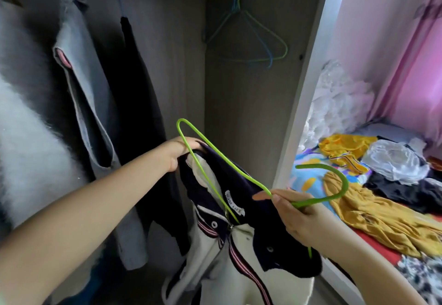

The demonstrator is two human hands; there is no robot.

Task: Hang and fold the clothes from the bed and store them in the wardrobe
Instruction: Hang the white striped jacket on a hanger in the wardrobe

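Dim wardrobe, overexposed pink curtain, soft warped edges.

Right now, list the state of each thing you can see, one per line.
Green hanger: partly inside the jacket, not yet on the rail.
Jacket: unbuttoned, held up.
Left hand: grips the jacket's shoulder.
Right hand: grips the hanger's neck.
Spare hangers: empty, hanging in the wardrobe.
Grey garment: hung up.
Yellow cloth: unfolded on the bed.

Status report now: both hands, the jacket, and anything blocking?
Left hand grips jacket shoulder. Right hand holds green hanger neck. Hanger half inside jacket. Nothing blocking.
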